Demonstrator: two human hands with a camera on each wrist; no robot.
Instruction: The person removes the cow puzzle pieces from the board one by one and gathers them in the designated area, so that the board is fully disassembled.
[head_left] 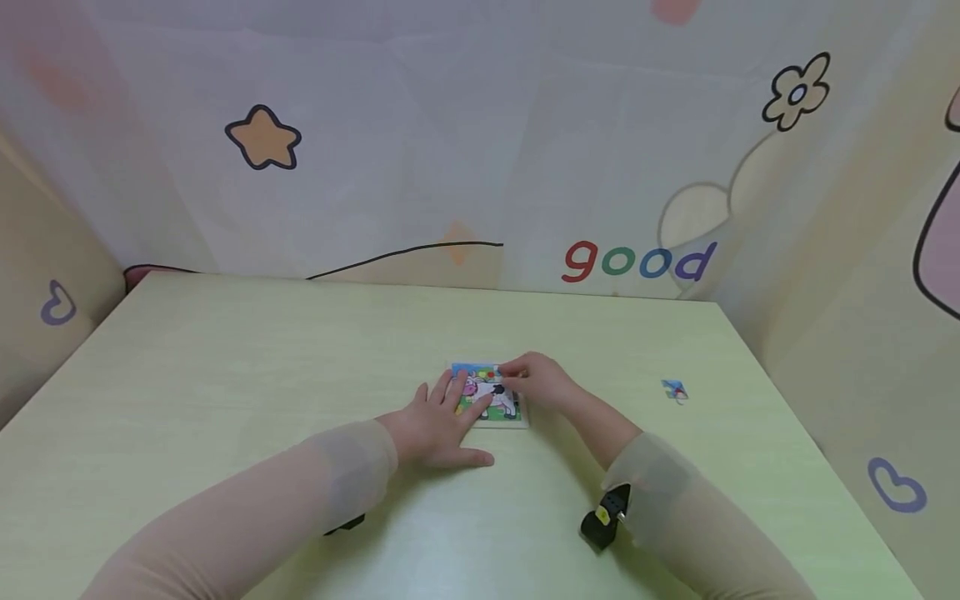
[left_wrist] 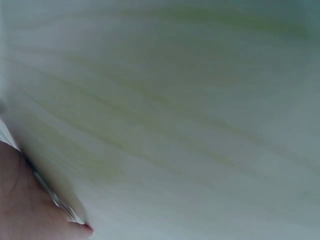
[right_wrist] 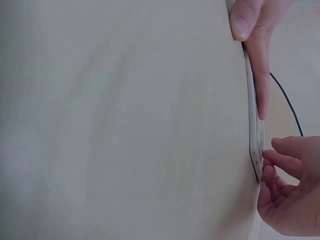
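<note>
A small square jigsaw puzzle point(head_left: 486, 393) with a cow picture and a pale frame lies on the table. My left hand point(head_left: 441, 425) rests over its left side, fingers spread and straight, with the thumb on the table below. At the puzzle's upper right corner, my right hand point(head_left: 543, 381) has its thumb and forefinger bent close together, apparently on a puzzle piece that the fingertips mostly hide. The right wrist view shows both the left hand point(right_wrist: 257, 45) and the right hand point(right_wrist: 295, 185) at the edge of the frame point(right_wrist: 252, 115). Only part of the left hand point(left_wrist: 37, 205) shows in the left wrist view.
A loose puzzle piece point(head_left: 675, 390) lies on the table to the right of the right hand. The pale green table point(head_left: 247, 358) reaches back to a printed cloth wall point(head_left: 420, 150). A black wrist device point(head_left: 604, 518) is strapped by the right sleeve.
</note>
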